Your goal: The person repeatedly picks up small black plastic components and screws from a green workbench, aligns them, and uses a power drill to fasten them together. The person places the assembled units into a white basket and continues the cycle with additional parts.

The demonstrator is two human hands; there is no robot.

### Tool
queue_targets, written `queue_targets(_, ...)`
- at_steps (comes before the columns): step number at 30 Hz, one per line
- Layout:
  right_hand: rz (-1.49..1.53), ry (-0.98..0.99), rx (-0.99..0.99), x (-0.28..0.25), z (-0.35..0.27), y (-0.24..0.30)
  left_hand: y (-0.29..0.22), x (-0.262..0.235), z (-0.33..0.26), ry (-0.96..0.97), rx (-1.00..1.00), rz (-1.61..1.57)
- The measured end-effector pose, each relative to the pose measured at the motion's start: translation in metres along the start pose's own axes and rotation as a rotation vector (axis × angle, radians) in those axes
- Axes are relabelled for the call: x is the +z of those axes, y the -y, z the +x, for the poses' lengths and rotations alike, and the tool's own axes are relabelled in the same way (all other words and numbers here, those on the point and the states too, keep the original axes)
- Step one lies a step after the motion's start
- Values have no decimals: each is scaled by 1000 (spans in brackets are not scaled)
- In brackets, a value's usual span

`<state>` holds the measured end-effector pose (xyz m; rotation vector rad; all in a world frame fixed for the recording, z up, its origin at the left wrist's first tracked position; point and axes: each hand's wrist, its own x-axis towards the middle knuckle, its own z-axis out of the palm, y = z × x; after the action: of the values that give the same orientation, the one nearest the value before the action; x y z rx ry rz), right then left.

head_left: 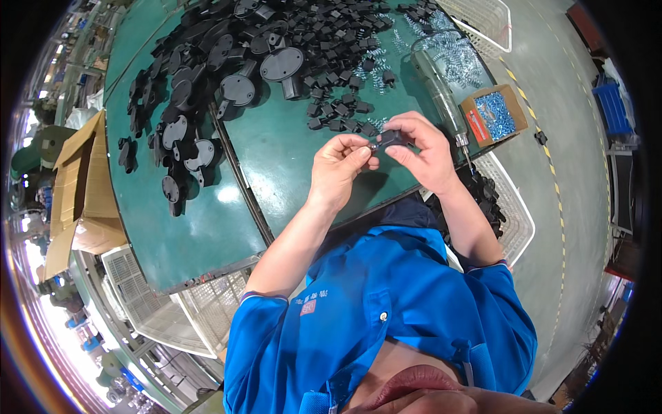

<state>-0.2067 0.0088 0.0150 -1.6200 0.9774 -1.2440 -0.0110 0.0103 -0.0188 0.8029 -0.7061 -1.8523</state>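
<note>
In front of my chest, above the green table (pixel 289 162), both my hands come together. My right hand (pixel 429 155) grips a small black plastic block (pixel 392 139) between thumb and fingers. My left hand (pixel 341 165) is closed in a pinch at the block's left end. Something tiny and metallic shows at those fingertips, too small to name. Just beyond the hands lies a heap of similar black blocks (pixel 341 107). Small metal springs (pixel 378 72) are scattered along its right side.
An electric screwdriver (pixel 438 90) lies to the right, beside a cardboard box of screws (pixel 498 114). Black oval-headed parts (pixel 238 90) pile up at the far left. White plastic baskets (pixel 514 207) stand by the table's edge. An opened carton (pixel 86 186) is at the left.
</note>
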Motion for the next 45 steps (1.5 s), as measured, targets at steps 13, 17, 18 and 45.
queue_targets(13,-587,-48,-194,-15,-19,23,16,19,1,169,-120,34)
queue_targets(17,-650,-70,-192,-17,-23,29,19,34,-5,141,16,181)
queue_targets(18,-667,-56,-197,-18,-25,29,21,33,-4,164,-81,58)
queue_targets(45,-225,16,-75,21,-7,2,-89,-39,82,-591,209,1769)
